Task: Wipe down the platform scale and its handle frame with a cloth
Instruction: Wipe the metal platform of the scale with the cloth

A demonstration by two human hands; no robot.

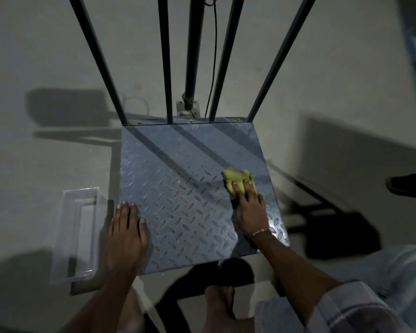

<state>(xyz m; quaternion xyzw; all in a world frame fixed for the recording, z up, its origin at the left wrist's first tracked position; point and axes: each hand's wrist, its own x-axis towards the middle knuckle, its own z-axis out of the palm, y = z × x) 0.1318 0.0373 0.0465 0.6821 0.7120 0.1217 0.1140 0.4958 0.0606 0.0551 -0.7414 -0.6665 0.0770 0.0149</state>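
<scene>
The platform scale (178,179) has a grey diamond-tread steel plate and sits on the floor in the middle of the view. Its dark handle frame (168,68) rises from the far edge as several slanted bars around a thicker centre post. My right hand (249,207) presses a crumpled yellow-green cloth (237,176) flat onto the plate near its right edge. My left hand (127,234) lies palm down on the plate's near left corner, fingers together, holding nothing.
A clear plastic tray (78,234) lies on the floor just left of the scale. A black cable (214,56) hangs along the centre post. A dark shoe (409,187) shows at the right edge. My bare foot (220,301) rests in front of the plate.
</scene>
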